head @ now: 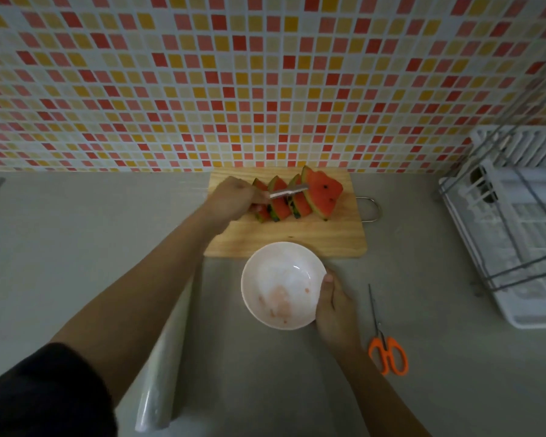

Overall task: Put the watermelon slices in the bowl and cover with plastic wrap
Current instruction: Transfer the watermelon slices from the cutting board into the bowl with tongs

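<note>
Several watermelon slices (pixel 319 193) stand in a row on a wooden cutting board (pixel 328 238) against the tiled wall. My left hand (pixel 234 200) grips a metal utensil (pixel 287 192) whose tip lies across the slices. A white bowl (pixel 281 285) sits on the counter just in front of the board, holding only pinkish juice traces. My right hand (pixel 334 304) holds the bowl's right rim, thumb on the edge. A roll of plastic wrap (pixel 164 373) lies on the counter under my left forearm.
Orange-handled scissors (pixel 386 348) lie on the counter right of the bowl. A white dish rack (pixel 517 234) with a wire frame fills the right side. A metal handle loop (pixel 372 209) sticks out from the board's right edge.
</note>
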Available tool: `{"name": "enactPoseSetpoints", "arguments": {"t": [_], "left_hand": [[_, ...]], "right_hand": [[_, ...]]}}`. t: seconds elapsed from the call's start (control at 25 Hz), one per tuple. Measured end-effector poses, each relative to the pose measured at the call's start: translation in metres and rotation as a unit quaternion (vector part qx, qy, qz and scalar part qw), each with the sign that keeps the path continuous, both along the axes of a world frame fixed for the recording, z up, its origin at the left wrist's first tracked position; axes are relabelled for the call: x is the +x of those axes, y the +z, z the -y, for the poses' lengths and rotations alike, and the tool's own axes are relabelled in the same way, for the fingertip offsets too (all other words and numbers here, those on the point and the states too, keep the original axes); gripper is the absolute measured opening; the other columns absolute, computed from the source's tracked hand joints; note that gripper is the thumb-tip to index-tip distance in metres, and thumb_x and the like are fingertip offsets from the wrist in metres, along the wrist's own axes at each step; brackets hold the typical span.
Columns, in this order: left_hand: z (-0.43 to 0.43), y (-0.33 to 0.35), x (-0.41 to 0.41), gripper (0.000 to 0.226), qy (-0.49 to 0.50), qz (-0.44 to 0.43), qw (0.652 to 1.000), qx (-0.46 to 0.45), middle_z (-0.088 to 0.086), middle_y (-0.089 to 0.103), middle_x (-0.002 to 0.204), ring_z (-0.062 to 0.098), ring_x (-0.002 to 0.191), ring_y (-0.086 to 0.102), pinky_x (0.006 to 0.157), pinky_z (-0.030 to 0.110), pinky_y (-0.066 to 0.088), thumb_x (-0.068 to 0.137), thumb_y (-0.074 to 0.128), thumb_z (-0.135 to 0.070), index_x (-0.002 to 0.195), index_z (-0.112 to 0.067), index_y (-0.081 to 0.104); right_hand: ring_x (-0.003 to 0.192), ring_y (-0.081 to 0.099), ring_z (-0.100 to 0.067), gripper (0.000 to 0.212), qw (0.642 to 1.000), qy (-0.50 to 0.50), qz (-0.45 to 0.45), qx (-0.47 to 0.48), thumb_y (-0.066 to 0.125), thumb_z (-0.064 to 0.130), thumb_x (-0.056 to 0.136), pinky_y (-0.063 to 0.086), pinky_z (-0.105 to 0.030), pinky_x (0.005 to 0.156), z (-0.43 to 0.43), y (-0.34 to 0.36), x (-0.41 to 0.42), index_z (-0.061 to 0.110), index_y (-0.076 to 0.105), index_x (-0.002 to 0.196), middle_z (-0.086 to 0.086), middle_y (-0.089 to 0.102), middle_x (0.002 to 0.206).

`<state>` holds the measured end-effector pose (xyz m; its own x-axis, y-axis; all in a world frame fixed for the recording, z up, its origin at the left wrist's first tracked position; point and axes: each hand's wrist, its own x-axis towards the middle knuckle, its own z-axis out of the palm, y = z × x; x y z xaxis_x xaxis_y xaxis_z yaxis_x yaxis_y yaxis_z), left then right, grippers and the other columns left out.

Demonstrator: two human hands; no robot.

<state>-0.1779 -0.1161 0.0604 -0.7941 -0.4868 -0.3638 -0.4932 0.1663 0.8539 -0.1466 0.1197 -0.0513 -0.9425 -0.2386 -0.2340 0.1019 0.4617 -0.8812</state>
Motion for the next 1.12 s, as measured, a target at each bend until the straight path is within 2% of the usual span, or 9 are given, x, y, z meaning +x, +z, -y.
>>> {"name": "enactPoseSetpoints", "arguments": {"t": [0.2, 0.32, 0.48, 0.64, 0.76, 0.84, 0.92, 1.0, 1.12], "left_hand": [[0.025, 0.012, 0.107, 0.030, -0.109, 0.038, 0.992, -0.048, -0.010, 0.053, 0.040, 0.001, 0.039, 0.043, 0.042, 0.010, 0.031, 0.082, 0.071, -0.015, 0.054, -0.026, 0.075], [0.006, 0.006, 0.122, 0.018, -0.178, 0.111, 0.965, -0.157, -0.012, 0.066, 0.061, 0.001, 0.065, 0.058, 0.057, 0.005, 0.037, 0.085, 0.067, -0.021, 0.071, -0.025, 0.079], [-0.028, 0.005, 0.109, 0.031, -0.258, 0.146, 0.901, -0.316, 0.010, 0.072, 0.086, 0.021, 0.084, 0.062, 0.072, 0.023, 0.047, 0.091, 0.055, -0.026, 0.090, -0.004, 0.076], [-0.031, 0.026, 0.104, 0.042, -0.265, 0.144, 0.847, -0.437, 0.008, 0.066, 0.078, 0.025, 0.083, 0.064, 0.066, 0.030, 0.045, 0.091, 0.049, -0.039, 0.083, -0.004, 0.071], [-0.022, 0.031, 0.076, 0.042, -0.160, 0.085, 0.925, -0.333, 0.009, 0.072, 0.076, 0.020, 0.070, 0.063, 0.062, 0.028, 0.048, 0.089, 0.056, -0.040, 0.078, -0.005, 0.075], [-0.023, 0.021, 0.051, 0.041, -0.055, 0.072, 0.970, -0.224, 0.001, 0.066, 0.060, 0.007, 0.056, 0.056, 0.053, 0.022, 0.040, 0.087, 0.061, -0.039, 0.068, -0.006, 0.073], [-0.025, 0.004, 0.024, 0.041, 0.007, 0.071, 0.982, -0.176, -0.001, 0.063, 0.057, 0.006, 0.049, 0.053, 0.049, 0.023, 0.036, 0.085, 0.062, -0.040, 0.065, -0.004, 0.066], [-0.025, -0.008, 0.001, 0.041, 0.004, 0.088, 0.976, -0.201, 0.004, 0.061, 0.066, 0.013, 0.055, 0.051, 0.049, 0.024, 0.035, 0.084, 0.059, -0.042, 0.065, -0.005, 0.059], [-0.026, -0.018, -0.023, 0.038, 0.011, 0.094, 0.977, -0.190, 0.001, 0.044, 0.057, 0.015, 0.050, 0.040, 0.047, 0.026, 0.030, 0.082, 0.059, -0.031, 0.056, -0.013, 0.038]], "right_hand": [[0.078, 0.060, -0.007, 0.044, 1.000, -0.015, 0.004, -0.018, 0.024, 0.042, 0.098, 0.045, -0.024, 0.064, 0.001, 0.002, 0.002, 0.021, 0.062, 0.092, 0.007, 0.066, 0.082], [0.071, 0.055, -0.004, 0.041, 1.000, -0.024, -0.014, 0.007, 0.024, 0.041, 0.098, 0.040, -0.021, 0.059, 0.003, 0.002, 0.001, 0.023, 0.059, 0.087, 0.008, 0.060, 0.076], [0.068, 0.055, -0.007, 0.039, 0.999, -0.011, -0.014, 0.026, 0.024, 0.041, 0.098, 0.039, -0.025, 0.058, 0.003, 0.000, 0.000, 0.023, 0.057, 0.088, 0.006, 0.059, 0.075], [0.067, 0.055, -0.003, 0.035, 0.999, -0.016, -0.026, 0.017, 0.027, 0.039, 0.098, 0.037, -0.022, 0.054, 0.003, 0.000, 0.001, 0.026, 0.055, 0.081, 0.010, 0.058, 0.068], [0.066, 0.054, -0.001, 0.034, 0.999, -0.028, -0.033, 0.015, 0.028, 0.039, 0.097, 0.036, -0.019, 0.054, 0.003, -0.001, 0.002, 0.028, 0.053, 0.078, 0.011, 0.057, 0.067], [0.068, 0.057, -0.004, 0.036, 0.999, -0.034, -0.025, 0.011, 0.026, 0.044, 0.096, 0.042, -0.024, 0.056, 0.003, -0.003, 0.002, 0.029, 0.054, 0.079, 0.010, 0.059, 0.069], [0.070, 0.060, -0.009, 0.037, 0.999, -0.030, -0.013, 0.007, 0.025, 0.048, 0.093, 0.052, -0.033, 0.062, 0.004, -0.005, 0.001, 0.032, 0.056, 0.079, 0.008, 0.061, 0.071], [0.072, 0.062, -0.012, 0.034, 1.000, -0.026, -0.012, 0.004, 0.026, 0.045, 0.095, 0.056, -0.040, 0.063, 0.004, -0.006, 0.000, 0.033, 0.056, 0.082, 0.007, 0.062, 0.074], [0.071, 0.061, -0.007, 0.033, 0.999, -0.021, -0.030, 0.008, 0.027, 0.039, 0.098, 0.048, -0.024, 0.059, 0.003, -0.008, -0.001, 0.029, 0.056, 0.085, 0.009, 0.061, 0.072]]}}
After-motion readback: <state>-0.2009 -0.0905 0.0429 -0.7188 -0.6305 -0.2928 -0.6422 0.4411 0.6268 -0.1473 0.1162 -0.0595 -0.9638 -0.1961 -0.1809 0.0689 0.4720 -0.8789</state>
